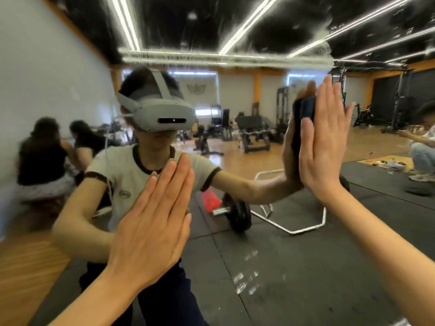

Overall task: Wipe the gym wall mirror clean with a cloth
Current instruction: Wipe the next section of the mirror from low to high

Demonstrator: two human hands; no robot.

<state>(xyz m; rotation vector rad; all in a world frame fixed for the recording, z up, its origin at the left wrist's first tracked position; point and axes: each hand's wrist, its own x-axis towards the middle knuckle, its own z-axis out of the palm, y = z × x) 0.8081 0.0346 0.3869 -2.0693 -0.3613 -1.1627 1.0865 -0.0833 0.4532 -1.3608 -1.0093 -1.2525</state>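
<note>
The large frameless wall mirror (270, 231) fills almost the whole view, its glass reflecting the gym floor, a dumbbell and the person at work. The right hand (327, 142) is flat, fingers straight and together pointing up, and presses a dark blue folded cloth (306, 109) against the glass; only the cloth's upper edge shows past the fingertips, so the cloth lies under the palm, between hand and mirror. The left hand (153, 227) is likewise spread flat with straight fingers, angled up and to the right; it holds nothing and seems to rest on or just before the glass, though contact cannot be told for sure. A cluster of pale smudges (247, 276) sits low on the mirror, below and to the left of the right hand and just right of the left forearm. The cloth hand is the one that must reach them, so the next stroke would likely run downward and leftward, with the flat palm keeping the cloth from slipping out.
</note>
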